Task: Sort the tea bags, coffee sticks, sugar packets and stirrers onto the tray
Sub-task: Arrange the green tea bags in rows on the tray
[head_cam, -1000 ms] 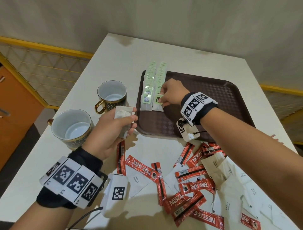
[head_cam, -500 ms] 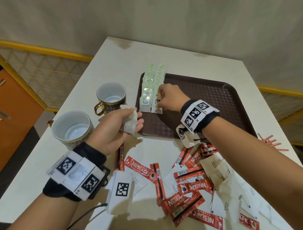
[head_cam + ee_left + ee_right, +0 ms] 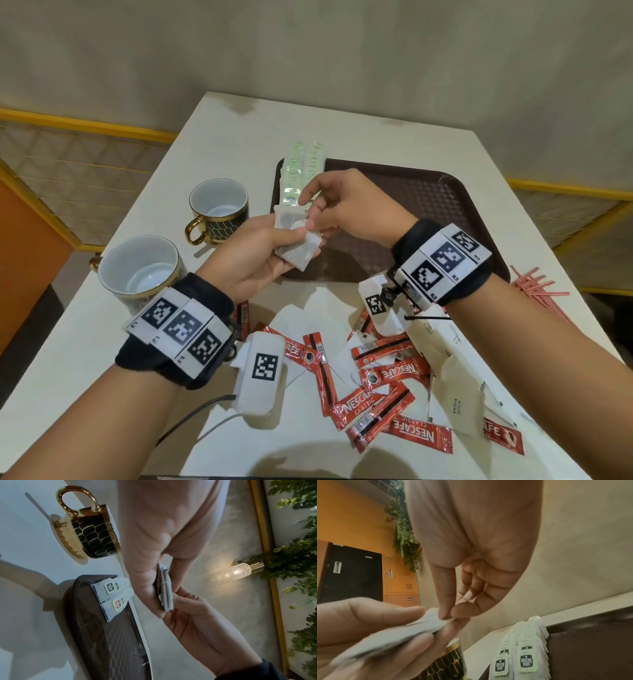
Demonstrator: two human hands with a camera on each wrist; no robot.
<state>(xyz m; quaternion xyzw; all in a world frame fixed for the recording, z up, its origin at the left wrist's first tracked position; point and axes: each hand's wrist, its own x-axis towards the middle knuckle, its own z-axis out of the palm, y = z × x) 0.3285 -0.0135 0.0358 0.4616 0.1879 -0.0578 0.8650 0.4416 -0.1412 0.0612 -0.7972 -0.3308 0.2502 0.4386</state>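
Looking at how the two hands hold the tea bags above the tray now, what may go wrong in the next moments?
1. The left hand grips several loose tea bags while the right hand pinches only a corner of one; pulling may drag out others, which would drop.
2. The two rows of tea bags on the tray overlap closely and reach past its far rim; a careless placement may push them out of line.

Tea bags (image 3: pixel 301 168) lie along the tray's (image 3: pixel 445 205) left edge, two cups (image 3: pixel 219 209) further left
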